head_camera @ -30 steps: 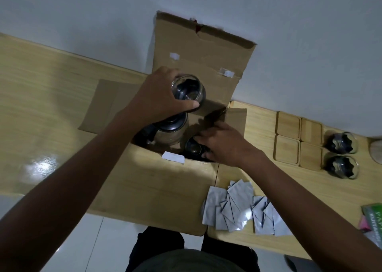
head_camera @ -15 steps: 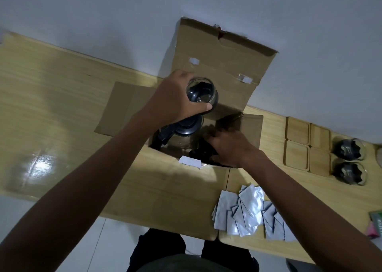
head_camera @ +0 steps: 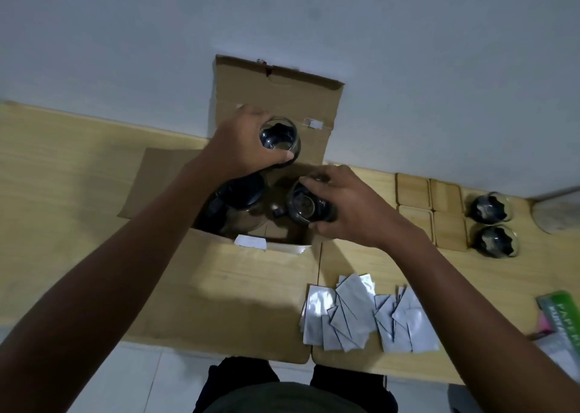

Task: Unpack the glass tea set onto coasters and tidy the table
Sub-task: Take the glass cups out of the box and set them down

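Two glass cups [head_camera: 280, 137], one clamped in each hand's fingers [head_camera: 317, 188] above the box [head_camera: 251, 287]

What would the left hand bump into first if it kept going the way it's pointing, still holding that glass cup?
Probably the raised brown cardboard box flap right behind the left hand and its clear glass cup, though depth is unclear.

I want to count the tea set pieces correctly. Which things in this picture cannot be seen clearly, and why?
- Inside of the cardboard box, head view: dark, and both hands cover it, so the remaining pieces cannot be counted.
- Teapot: mostly hidden under the left hand and its cup.
- Green packet: cut off by the right edge, print unreadable.
- Pale round object: cut off at the right edge, unidentifiable.
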